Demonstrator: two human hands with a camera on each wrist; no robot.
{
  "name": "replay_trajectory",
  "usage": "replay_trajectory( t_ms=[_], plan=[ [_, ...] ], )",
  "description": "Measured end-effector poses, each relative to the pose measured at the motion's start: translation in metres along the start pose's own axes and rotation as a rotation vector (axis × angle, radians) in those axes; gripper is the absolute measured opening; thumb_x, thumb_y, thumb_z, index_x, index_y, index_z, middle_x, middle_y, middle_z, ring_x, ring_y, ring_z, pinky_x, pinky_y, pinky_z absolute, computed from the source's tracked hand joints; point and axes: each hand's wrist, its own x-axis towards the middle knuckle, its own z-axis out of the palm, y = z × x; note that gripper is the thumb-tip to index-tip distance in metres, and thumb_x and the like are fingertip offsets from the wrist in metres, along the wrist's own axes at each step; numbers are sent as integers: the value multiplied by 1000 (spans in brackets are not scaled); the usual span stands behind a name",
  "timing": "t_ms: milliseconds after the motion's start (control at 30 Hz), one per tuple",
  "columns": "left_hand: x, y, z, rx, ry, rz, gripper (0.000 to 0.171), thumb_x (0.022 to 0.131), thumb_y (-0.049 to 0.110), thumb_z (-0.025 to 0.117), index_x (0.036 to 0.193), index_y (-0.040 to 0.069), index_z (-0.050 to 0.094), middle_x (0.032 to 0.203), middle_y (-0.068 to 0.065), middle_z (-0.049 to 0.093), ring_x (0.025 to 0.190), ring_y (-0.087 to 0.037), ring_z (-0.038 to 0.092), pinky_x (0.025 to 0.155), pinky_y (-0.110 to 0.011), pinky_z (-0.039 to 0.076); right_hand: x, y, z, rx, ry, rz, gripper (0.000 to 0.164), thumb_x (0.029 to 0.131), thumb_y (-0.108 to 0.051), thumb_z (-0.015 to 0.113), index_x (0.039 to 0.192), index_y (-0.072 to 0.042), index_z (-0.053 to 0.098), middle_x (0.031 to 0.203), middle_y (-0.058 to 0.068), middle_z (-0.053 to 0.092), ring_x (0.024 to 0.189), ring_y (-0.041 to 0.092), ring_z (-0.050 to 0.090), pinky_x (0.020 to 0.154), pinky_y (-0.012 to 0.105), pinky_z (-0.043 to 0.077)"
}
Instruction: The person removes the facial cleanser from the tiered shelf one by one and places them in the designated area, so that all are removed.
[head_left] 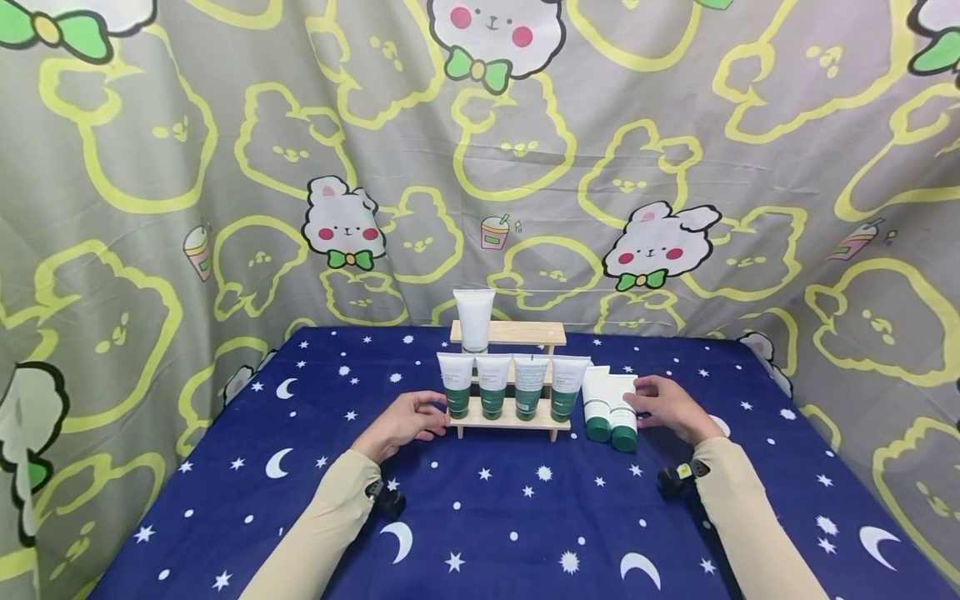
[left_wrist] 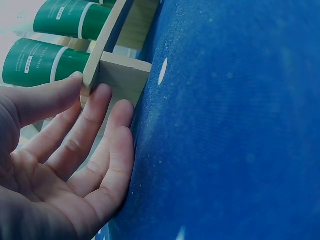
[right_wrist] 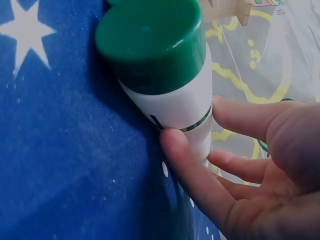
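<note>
My left hand (head_left: 405,421) is at the left end of a two-tier wooden stand (head_left: 510,410). Its thumb and forefinger pinch the edge of the lower shelf (left_wrist: 95,65), with the other fingers curved below. Several small tubes with green lower ends (left_wrist: 42,62) stand upright in a row on that tier. One larger white tube (head_left: 474,321) stands on the upper tier, at its left. On the right, my right hand (head_left: 666,406) holds a white tube (right_wrist: 172,107) with a green cap (right_wrist: 150,42) between thumb and fingers. That tube lies on the cloth beside another white tube (head_left: 597,404).
A dark blue cloth (head_left: 480,525) with white moons and stars covers the table. Behind it hangs a grey curtain (head_left: 420,167) printed with cartoon animals. The right part of the upper tier (head_left: 528,333) rises behind the row of small tubes.
</note>
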Motion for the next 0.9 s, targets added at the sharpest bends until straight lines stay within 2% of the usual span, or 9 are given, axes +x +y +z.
replay_trajectory(
  t_ms=[100,233,333,433,600,900],
  plan=[
    [0,0,0,1,1,0,42,94,-1,67,134,-7,56,101,-17,76,91,-29,75,78,-40,60,0,-1,-1,-19,-4,5,66,103,-21,62,146,19,31,140,41,40,109,32,62,83,41,61],
    [0,0,0,-3,1,-5,42,94,0,67,134,-7,56,101,-17,76,91,-30,75,79,-40,60,-2,-7,-2,-133,29,14,64,104,-28,61,145,15,38,141,37,43,117,40,58,89,46,58],
    [0,0,0,-2,4,-8,42,94,0,67,134,-7,56,101,-16,76,90,-29,75,78,-39,60,-5,-16,-3,-259,78,10,65,103,-37,60,145,9,42,144,34,44,126,46,52,100,55,49],
    [0,0,0,2,3,-8,42,94,0,67,134,-7,56,100,-15,76,90,-27,74,78,-38,60,-9,-27,-4,-326,116,-16,66,103,-43,59,146,5,43,148,32,44,134,49,45,106,62,41],
    [1,-1,0,3,1,-9,43,94,1,68,134,-7,56,100,-15,76,90,-26,74,78,-38,59,-18,-48,-4,-311,149,-87,65,103,-43,59,148,0,43,151,27,45,137,47,45,107,61,42],
    [1,-2,0,-2,-5,-4,43,95,1,67,135,-7,55,100,-15,76,90,-27,74,79,-39,59,-42,-94,0,-327,236,-217,60,103,-46,58,147,-6,45,144,21,53,133,42,51,100,59,47]
  ],
)
